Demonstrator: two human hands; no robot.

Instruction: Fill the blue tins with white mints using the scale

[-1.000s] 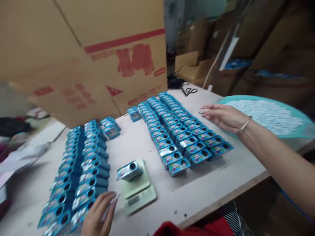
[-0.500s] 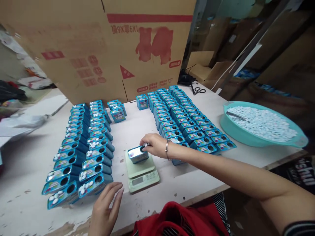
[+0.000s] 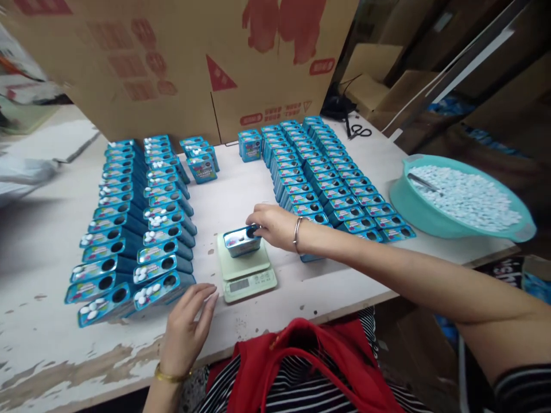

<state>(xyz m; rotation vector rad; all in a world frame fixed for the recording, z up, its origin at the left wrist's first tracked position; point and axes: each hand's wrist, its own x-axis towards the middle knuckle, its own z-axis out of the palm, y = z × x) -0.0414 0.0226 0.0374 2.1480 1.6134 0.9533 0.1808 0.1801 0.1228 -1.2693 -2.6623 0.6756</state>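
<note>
A small blue tin with a round hole in its top stands on a pale green digital scale. My right hand reaches to the tin from the right, fingertips bunched at the rim of the hole; whatever they pinch is hidden. My left hand rests by the table's front edge, left of the scale, fingers loosely curved and thumb apart, holding nothing. Just beyond it, rows of blue tins stand on the left, several with white tablets on their tops.
More rows of blue tins stand right of the scale. A turquoise basin heaped with white tablets and holding a metal utensil sits at far right. Black scissors lie behind. A large cardboard box stands at the back.
A white tablet showed at my right fingertips earlier; none shows there now, and the fingertips sit at the tin's hole. My view has tilted down. My left hand stays beside the scale.
</note>
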